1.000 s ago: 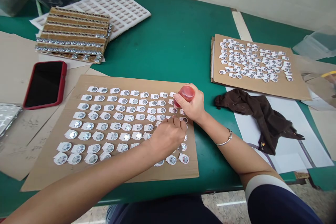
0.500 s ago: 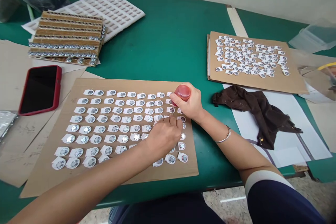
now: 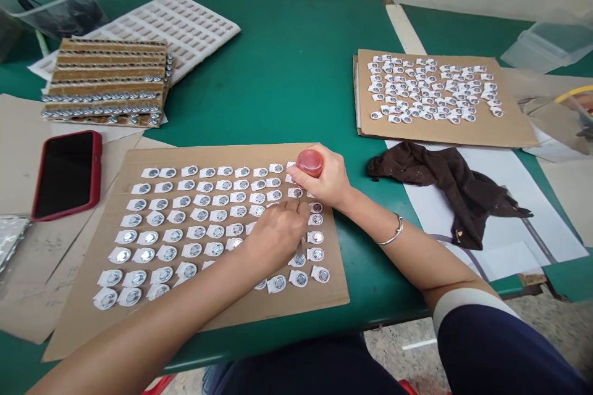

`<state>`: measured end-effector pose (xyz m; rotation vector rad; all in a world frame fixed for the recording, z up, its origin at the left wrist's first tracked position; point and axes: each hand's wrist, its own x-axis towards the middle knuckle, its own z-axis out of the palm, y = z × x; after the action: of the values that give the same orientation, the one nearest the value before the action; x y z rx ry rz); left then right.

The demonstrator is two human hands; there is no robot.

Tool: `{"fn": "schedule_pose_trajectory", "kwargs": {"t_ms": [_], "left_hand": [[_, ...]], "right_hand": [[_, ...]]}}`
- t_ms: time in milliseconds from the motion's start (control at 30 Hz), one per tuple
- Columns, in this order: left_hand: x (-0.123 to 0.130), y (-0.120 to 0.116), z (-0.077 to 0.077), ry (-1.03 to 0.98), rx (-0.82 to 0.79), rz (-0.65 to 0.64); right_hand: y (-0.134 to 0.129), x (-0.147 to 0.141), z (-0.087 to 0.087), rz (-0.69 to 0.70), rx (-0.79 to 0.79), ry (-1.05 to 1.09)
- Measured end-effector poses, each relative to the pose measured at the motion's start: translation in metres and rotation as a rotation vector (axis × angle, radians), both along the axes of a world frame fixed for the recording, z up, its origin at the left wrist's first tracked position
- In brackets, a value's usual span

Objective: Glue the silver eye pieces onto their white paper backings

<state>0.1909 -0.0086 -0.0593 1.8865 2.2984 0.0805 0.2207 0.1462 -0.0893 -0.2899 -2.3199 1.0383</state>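
A cardboard sheet [image 3: 139, 157] on the green table carries rows of small round silvery pieces [image 3: 131, 295], each on a white paper tab. Wrapped round a red bottle [image 3: 309, 162] with its rounded end up, my right hand [image 3: 330, 179] is over the sheet's far right part; the bottle's lower end is hidden. Close beside it, my left hand [image 3: 278, 228] is closed low over the rows on the right. Its fingertips are pressed together, and what they hold, if anything, I cannot make out. My left forearm covers part of the near rows.
A phone in a red case [image 3: 68, 174] lies to the left. Behind it are stacked corrugated boards [image 3: 109, 68], a white gridded sheet [image 3: 204, 28] and a clear bin [image 3: 60, 3]. At right are another filled cardboard sheet [image 3: 509, 129], a brown cloth [image 3: 445, 182] and a clear container [image 3: 551, 43].
The camera view has shifted slightly. Both hands have shifted slightly nearer along the rows at the right, the right still gripping the red bottle and the left still closed.
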Motion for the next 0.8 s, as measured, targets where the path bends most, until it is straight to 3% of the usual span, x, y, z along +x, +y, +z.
{"fn": "schedule_pose_trajectory", "kwargs": {"t_ms": [300, 467, 633, 800], "left_hand": [[-0.038, 0.005, 0.0, -0.519, 0.131, 0.217], [-0.062, 0.016, 0.003, -0.82, 0.074, 0.403], [-0.07, 0.02, 0.003, -0.907, 0.04, 0.477], [-0.074, 0.024, 0.002, -0.921, 0.019, 0.437]], "right_hand": [[0.0, -0.001, 0.008, 0.008, 0.02, -0.073], [0.007, 0.009, 0.013, 0.053, -0.041, -0.109], [0.003, 0.028, 0.002, -0.018, -0.187, -0.063], [-0.006, 0.039, -0.007, -0.097, -0.17, 0.074]]}}
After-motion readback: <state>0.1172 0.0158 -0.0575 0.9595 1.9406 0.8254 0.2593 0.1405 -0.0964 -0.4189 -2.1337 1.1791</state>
